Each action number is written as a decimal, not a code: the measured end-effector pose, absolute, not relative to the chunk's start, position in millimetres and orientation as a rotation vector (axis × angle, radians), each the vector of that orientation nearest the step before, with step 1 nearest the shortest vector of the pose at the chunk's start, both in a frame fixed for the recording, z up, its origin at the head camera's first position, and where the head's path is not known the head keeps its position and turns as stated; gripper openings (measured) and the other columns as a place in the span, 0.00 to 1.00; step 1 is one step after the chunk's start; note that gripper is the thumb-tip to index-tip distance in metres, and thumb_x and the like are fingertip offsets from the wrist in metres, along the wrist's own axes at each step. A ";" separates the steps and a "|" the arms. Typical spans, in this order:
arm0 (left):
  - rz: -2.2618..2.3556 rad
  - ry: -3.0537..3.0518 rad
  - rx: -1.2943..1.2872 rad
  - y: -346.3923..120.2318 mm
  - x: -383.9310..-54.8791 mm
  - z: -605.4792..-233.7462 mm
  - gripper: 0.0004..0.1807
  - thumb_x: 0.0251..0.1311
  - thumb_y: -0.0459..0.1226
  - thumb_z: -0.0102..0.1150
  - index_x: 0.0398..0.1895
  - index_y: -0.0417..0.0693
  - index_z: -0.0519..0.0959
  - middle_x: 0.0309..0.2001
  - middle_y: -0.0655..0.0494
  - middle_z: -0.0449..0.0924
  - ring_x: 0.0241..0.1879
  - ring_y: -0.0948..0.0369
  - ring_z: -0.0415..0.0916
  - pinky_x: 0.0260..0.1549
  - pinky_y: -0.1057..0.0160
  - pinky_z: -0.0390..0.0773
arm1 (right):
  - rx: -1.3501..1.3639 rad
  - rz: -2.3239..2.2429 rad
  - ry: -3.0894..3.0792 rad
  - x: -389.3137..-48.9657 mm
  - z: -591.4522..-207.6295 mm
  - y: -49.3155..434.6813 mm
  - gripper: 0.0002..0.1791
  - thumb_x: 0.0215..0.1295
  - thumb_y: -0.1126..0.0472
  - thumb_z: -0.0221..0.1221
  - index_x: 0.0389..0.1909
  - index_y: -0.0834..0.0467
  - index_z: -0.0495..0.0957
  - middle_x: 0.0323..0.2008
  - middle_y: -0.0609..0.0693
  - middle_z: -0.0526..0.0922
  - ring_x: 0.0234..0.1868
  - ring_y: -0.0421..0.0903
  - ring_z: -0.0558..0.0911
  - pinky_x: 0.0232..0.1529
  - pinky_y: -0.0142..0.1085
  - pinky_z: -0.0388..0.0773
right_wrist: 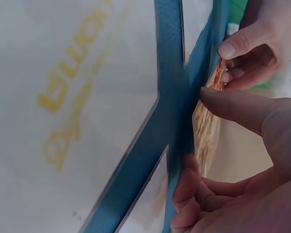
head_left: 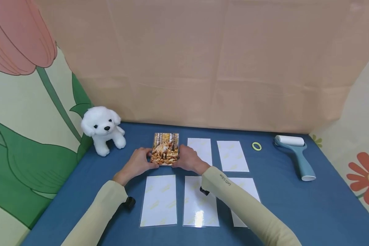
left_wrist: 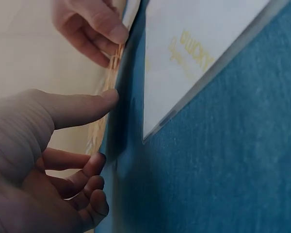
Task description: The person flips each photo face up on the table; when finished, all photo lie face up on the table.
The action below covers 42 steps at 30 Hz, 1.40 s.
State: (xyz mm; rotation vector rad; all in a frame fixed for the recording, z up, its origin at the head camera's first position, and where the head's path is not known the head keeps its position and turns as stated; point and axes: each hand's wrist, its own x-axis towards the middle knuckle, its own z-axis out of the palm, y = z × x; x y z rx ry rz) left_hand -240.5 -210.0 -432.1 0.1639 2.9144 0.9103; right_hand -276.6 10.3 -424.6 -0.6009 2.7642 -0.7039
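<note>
A photo print (head_left: 165,148) of animals among autumn leaves lies at the back left of the rows of white sheets. My left hand (head_left: 137,162) holds its left side, thumb by the lower corner. On the opposite side, my right hand (head_left: 190,159) grips the right edge, its thumb also near the bottom corner. The right wrist view shows the photo print (right_wrist: 207,131) from a low angle between both hands, its near edge close to the blue cloth. Fingertips of the left hand (left_wrist: 48,145) are bent at the edge in the left wrist view.
Several white sheets with faint yellow print, such as the front left sheet (head_left: 158,200), lie on the blue cloth (head_left: 295,212). A white plush dog (head_left: 103,128) sits at the left. A yellow-green ring (head_left: 260,147) and a blue-handled lint roller (head_left: 304,164) lie at the right.
</note>
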 end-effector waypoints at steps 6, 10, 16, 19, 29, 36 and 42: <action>0.881 2.888 0.143 -210.6 -241.2 -435.2 0.42 0.58 0.45 0.74 0.67 0.27 0.69 0.48 0.43 0.75 0.57 0.42 0.67 0.57 0.43 0.67 | -0.563 -0.626 2.778 -277.7 -423.4 5.6 0.26 0.56 0.49 0.75 0.44 0.62 0.77 0.33 0.51 0.78 0.31 0.49 0.78 0.45 0.50 0.76; 0.867 2.884 0.133 -210.6 -241.8 -436.2 0.42 0.58 0.45 0.74 0.67 0.27 0.69 0.48 0.43 0.74 0.56 0.42 0.67 0.57 0.43 0.67 | -0.542 -0.603 2.783 -277.9 -422.1 4.0 0.26 0.54 0.47 0.75 0.42 0.61 0.79 0.32 0.50 0.80 0.30 0.48 0.78 0.44 0.50 0.76; 0.857 2.886 0.135 -211.1 -242.5 -436.5 0.41 0.58 0.45 0.74 0.67 0.27 0.69 0.47 0.43 0.74 0.54 0.43 0.67 0.53 0.44 0.69 | -0.531 -0.541 2.795 -276.9 -421.5 1.8 0.23 0.57 0.41 0.72 0.31 0.58 0.80 0.25 0.49 0.79 0.26 0.48 0.77 0.39 0.47 0.76; 0.847 2.886 0.144 -211.9 -242.9 -437.1 0.41 0.58 0.45 0.74 0.67 0.27 0.69 0.47 0.42 0.74 0.53 0.43 0.67 0.53 0.44 0.69 | -0.527 -0.502 2.814 -277.1 -422.3 0.6 0.25 0.56 0.39 0.72 0.36 0.57 0.80 0.27 0.47 0.78 0.28 0.48 0.77 0.44 0.48 0.76; 0.831 2.883 0.189 -213.4 -242.6 -437.2 0.39 0.57 0.43 0.74 0.64 0.25 0.71 0.46 0.40 0.73 0.50 0.43 0.68 0.49 0.45 0.70 | -0.541 -0.382 2.871 -276.0 -424.3 -3.0 0.31 0.56 0.35 0.70 0.45 0.59 0.81 0.31 0.48 0.82 0.34 0.51 0.81 0.51 0.50 0.75; 0.795 2.890 0.209 -211.4 -243.1 -437.2 0.35 0.57 0.43 0.74 0.61 0.27 0.75 0.44 0.40 0.72 0.45 0.45 0.68 0.44 0.47 0.69 | -0.541 -0.368 2.877 -275.7 -426.6 -3.9 0.34 0.57 0.36 0.70 0.51 0.60 0.79 0.39 0.51 0.83 0.40 0.53 0.82 0.52 0.50 0.74; 0.773 2.899 0.239 -212.2 -243.4 -437.3 0.32 0.57 0.42 0.74 0.58 0.29 0.77 0.43 0.40 0.74 0.47 0.43 0.69 0.46 0.45 0.68 | -0.575 -0.351 2.896 -271.8 -424.6 -5.3 0.31 0.57 0.38 0.70 0.47 0.60 0.81 0.37 0.52 0.83 0.40 0.53 0.81 0.49 0.49 0.72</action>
